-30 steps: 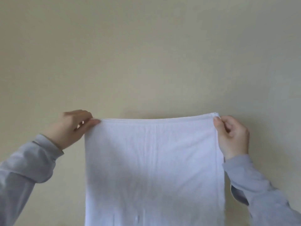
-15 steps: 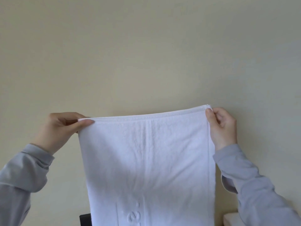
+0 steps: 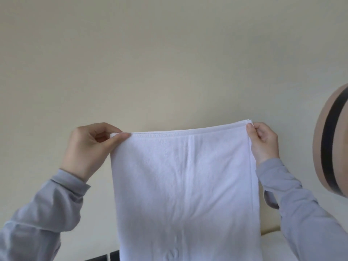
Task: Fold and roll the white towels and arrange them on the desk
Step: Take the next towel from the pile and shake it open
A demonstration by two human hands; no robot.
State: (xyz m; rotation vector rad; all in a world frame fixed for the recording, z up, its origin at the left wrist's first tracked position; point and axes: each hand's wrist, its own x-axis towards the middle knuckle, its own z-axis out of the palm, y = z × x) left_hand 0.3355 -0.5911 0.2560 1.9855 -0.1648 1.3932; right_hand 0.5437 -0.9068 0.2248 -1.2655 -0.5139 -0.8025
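white towel (image 3: 184,185): hanging before the wall (image 3: 169,53), centre to 6 o'clock
left grip (image 3: 90,147): pinching its top corner at 9 o'clock
right grip (image 3: 263,142): pinching its top corner at 3 o'clock

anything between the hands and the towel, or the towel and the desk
Nothing between them: the left hand and right hand each pinch a top corner of the white towel. The desk is not plainly in view, so that path cannot be judged.

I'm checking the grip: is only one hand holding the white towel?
No, the left hand and the right hand each pinch a top corner of the white towel.
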